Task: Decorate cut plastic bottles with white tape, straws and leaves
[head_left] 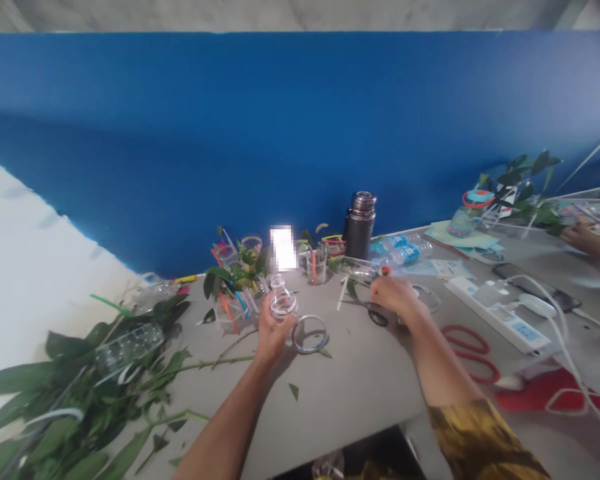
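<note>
My left hand (pixel 273 333) is closed around a clear plastic bottle piece (pixel 283 301) with a narrow neck pointing up. A clear ring, perhaps a roll of tape (pixel 310 335), touches or lies just beside that hand on the table. My right hand (pixel 394 295) is low over the table with its fingers curled in; what they hold, if anything, is hidden. Just left of it lies a black scissors handle (pixel 379 315), partly covered by the hand. Another clear ring (pixel 427 299) is on the far side of the right wrist.
Leafy cuttings (pixel 90 380) cover the left side. Clear cups with straws and leaves (pixel 235 310) stand at the back, near a dark thermos (pixel 361 230) and water bottles (pixel 405 253). Rightward lie a power strip (pixel 500 313), a phone (pixel 535 287), red-handled scissors (pixel 473 353) and another person's hand (pixel 590 240).
</note>
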The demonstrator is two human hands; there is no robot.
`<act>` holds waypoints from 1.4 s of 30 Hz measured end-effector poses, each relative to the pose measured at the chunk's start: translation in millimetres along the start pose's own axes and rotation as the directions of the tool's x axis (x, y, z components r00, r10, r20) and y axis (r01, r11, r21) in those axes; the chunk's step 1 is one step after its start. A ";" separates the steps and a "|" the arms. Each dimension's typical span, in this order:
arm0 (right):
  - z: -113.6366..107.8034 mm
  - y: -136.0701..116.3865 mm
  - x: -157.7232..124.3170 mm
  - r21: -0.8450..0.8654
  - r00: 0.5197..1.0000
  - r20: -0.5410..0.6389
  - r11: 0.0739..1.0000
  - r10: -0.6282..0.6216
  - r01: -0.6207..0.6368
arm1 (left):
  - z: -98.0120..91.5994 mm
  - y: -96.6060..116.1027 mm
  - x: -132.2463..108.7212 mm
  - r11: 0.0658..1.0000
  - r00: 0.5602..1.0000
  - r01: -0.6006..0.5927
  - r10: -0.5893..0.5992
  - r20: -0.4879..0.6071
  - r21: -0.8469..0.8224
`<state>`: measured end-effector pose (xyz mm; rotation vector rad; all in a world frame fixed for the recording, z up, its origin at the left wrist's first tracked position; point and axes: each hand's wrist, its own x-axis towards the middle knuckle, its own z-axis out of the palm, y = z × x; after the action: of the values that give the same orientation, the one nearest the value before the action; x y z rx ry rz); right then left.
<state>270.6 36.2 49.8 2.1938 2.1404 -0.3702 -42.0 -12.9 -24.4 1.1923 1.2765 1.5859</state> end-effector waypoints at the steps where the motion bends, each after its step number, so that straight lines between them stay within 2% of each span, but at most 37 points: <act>1: 5.1 6.0 -0.5 0.003 1.000 0.023 1.000 0.020 -0.020 | 1.4 0.4 -0.7 1.000 1.000 0.003 -0.003 -0.002 0.010; 5: 24.3 18.0 -0.8 0.040 1.000 -0.002 0.999 0.022 -0.022 | 5.8 4.9 -2.6 0.999 1.000 0.008 -0.007 -0.025 0.053; 10: 25.5 22.2 -1.9 0.032 1.000 0.017 0.999 0.013 -0.014 | 6.1 10.4 -3.4 0.999 1.000 0.009 -0.009 -0.015 0.041; 14: 25.6 26.7 -7.3 0.117 0.993 -0.063 0.988 -0.095 0.102 | 6.2 7.9 -2.2 0.999 1.000 0.029 -0.029 0.007 -0.027; 16: 28.2 26.0 -9.3 0.270 0.976 -0.104 0.939 -0.193 0.215 | 6.4 5.2 -0.7 0.999 0.999 0.034 -0.034 0.009 -0.040; 19: 29.3 17.3 -9.9 0.485 0.931 -0.149 0.796 -0.334 0.363 | 5.6 2.2 1.6 1.000 1.000 0.012 -0.012 -0.018 -0.014; 22: 23.2 4.4 -9.7 0.553 0.880 -0.141 0.701 -0.454 0.451 | 3.7 2.6 2.3 0.999 0.999 -0.033 0.033 -0.015 0.012; 24: 17.4 -2.6 -10.3 0.554 0.857 -0.080 0.692 -0.510 0.463 | 2.1 4.7 1.8 0.998 0.998 -0.062 0.062 -0.005 -0.013; 27: 10.6 -9.8 -11.8 0.461 0.860 -0.025 0.757 -0.510 0.463 | -0.1 9.8 0.3 0.994 0.994 -0.105 0.105 0.005 0.041; 30: 4.1 -16.2 -13.1 0.289 0.868 -0.053 0.825 -0.493 0.486 | -1.3 15.4 -1.0 0.970 0.985 -0.172 0.169 0.030 0.170; 33: -9.1 -25.8 -17.6 0.073 0.870 -0.074 0.868 -0.487 0.491 | -0.8 19.9 -2.2 0.949 0.975 -0.220 0.213 0.055 0.225; 37: -34.3 -44.6 -30.1 -0.159 0.877 -0.036 0.869 -0.479 0.468 | 1.3 22.2 -4.0 0.943 0.966 -0.257 0.246 0.078 0.211; 39: -43.9 -54.1 -35.4 -0.213 0.875 -0.013 0.857 -0.483 0.470 | 2.3 21.7 -4.6 0.938 0.956 -0.292 0.279 0.092 0.187; 42: -50.0 -65.7 -38.7 -0.251 0.845 -0.010 0.819 -0.535 0.516 | 2.9 19.8 -5.8 0.913 0.934 -0.355 0.340 0.109 0.201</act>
<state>211.8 11.1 114.7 1.4836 2.6545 -0.0305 -37.7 -21.8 -6.0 1.6779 1.2658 1.6612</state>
